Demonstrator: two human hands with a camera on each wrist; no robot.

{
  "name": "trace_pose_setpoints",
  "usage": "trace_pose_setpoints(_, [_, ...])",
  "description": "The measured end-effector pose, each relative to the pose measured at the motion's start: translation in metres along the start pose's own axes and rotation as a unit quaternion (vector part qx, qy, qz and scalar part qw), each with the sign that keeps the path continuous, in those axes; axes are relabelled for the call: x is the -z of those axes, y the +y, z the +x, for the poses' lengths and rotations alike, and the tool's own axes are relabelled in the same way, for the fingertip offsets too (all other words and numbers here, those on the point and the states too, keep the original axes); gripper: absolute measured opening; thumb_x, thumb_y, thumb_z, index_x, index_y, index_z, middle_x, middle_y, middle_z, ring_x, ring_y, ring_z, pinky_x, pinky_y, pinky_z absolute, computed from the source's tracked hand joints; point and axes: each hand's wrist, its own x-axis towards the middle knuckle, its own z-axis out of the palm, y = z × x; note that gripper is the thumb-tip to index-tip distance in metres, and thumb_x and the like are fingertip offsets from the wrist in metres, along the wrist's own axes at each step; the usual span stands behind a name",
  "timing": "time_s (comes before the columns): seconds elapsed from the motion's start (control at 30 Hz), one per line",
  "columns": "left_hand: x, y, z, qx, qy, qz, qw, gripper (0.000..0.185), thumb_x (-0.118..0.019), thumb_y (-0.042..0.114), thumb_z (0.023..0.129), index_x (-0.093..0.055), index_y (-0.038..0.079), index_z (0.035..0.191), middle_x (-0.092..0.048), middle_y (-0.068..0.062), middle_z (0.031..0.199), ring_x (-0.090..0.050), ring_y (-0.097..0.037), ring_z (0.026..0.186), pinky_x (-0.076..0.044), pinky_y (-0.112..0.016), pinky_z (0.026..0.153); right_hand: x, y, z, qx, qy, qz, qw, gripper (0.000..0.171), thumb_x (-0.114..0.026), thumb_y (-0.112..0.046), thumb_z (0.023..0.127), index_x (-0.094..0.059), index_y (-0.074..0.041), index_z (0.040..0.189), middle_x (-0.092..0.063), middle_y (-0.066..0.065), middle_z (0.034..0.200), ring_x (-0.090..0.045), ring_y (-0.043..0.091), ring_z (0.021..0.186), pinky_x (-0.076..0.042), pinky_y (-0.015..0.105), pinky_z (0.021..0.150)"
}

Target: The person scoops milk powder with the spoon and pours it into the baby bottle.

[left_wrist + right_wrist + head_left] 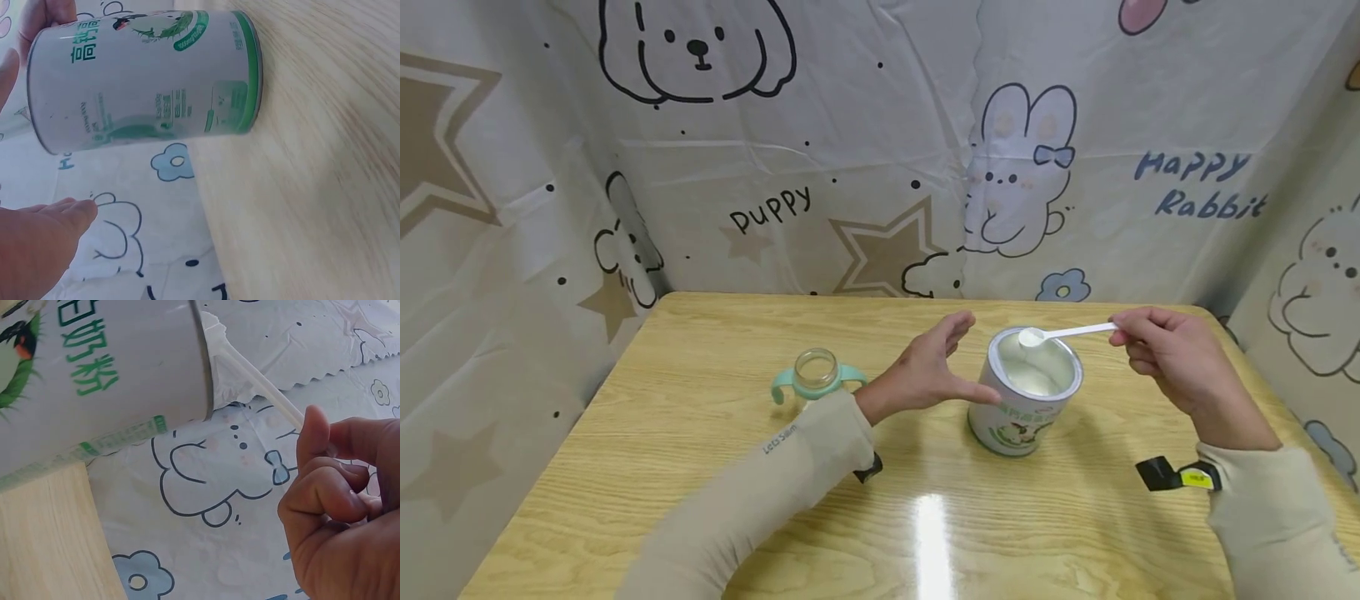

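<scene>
A white and green milk powder can [1017, 423] stands upright without a lid, pale powder [1032, 379] inside. My right hand [1176, 354] pinches the handle end of a white scoop [1078, 331] between thumb and forefinger, the other fingers curled. The scoop's bowl, heaped with powder, is over the can's mouth; in the right wrist view the scoop [262, 384] shows just past the rim. Left of the can my left hand [925, 371] is spread, fingers straight, the thumb overlapping the can's side in the head view. In the left wrist view that hand [40, 240] grips nothing.
A baby bottle [816, 379] with mint-green handles and an uncapped mouth stands behind my left forearm, which partly hides it. The wooden table [715, 333] ends at a hanging cloth [865, 167] printed with cartoon animals. Dark straps [1180, 475] sit at the wrists.
</scene>
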Motion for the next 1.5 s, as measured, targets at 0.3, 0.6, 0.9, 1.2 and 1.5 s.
trace_pose_setpoints(0.3, [0.023,0.000,-0.015,0.015,-0.003,-0.004,0.9999,0.107,-0.091,0.016,0.075,-0.024,0.005,0.157,-0.030,-0.010,0.161,-0.028,-0.020,0.147,-0.030,-0.029,0.117,-0.009,-0.009,0.001,0.010,0.006,-0.006,1.000,0.014,-0.061,-0.018,0.101,-0.070,-0.011,0.093,-0.066,-0.001,0.078,-0.043,0.008,0.057,-0.038,0.015,0.046])
trace_pose_setpoints(0.6, [0.051,0.001,-0.030,0.012,0.011,-0.005,0.9999,0.101,-0.089,0.012,0.076,-0.027,0.002,0.156,-0.033,-0.012,0.159,-0.032,-0.022,0.146,-0.031,-0.031,0.117,-0.024,-0.015,0.005,0.013,0.000,0.012,1.000,0.015,-0.061,-0.016,0.101,-0.071,-0.011,0.091,-0.066,-0.001,0.078,-0.045,0.007,0.058,-0.039,0.015,0.046])
trace_pose_setpoints(0.9, [0.082,0.004,-0.050,0.009,0.039,-0.002,0.9992,0.099,-0.087,0.010,0.078,-0.027,0.000,0.155,-0.034,-0.013,0.158,-0.034,-0.023,0.145,-0.032,-0.030,0.116,-0.049,-0.022,0.012,0.027,-0.013,0.016,0.999,0.015,-0.063,-0.014,0.100,-0.071,-0.010,0.088,-0.066,0.000,0.076,-0.044,0.007,0.057,-0.037,0.014,0.046])
trace_pose_setpoints(1.2, [0.108,-0.007,-0.070,0.016,0.065,0.054,0.9963,0.097,-0.089,0.017,0.077,-0.032,0.000,0.153,-0.039,-0.014,0.155,-0.036,-0.027,0.143,-0.034,-0.038,0.116,-0.077,-0.026,0.022,0.022,-0.024,0.022,0.999,0.019,-0.061,-0.012,0.101,-0.070,-0.009,0.084,-0.066,-0.001,0.074,-0.041,0.005,0.056,-0.035,0.014,0.045])
trace_pose_setpoints(1.5, [0.131,-0.023,-0.085,0.015,0.059,0.083,0.9947,0.087,-0.088,0.020,0.078,-0.041,0.004,0.149,-0.042,-0.013,0.153,-0.035,-0.029,0.144,-0.033,-0.050,0.116,-0.101,-0.029,0.029,0.006,-0.020,0.031,0.999,0.021,-0.059,-0.010,0.101,-0.070,-0.010,0.084,-0.066,-0.001,0.071,-0.039,0.004,0.052,-0.033,0.012,0.043])
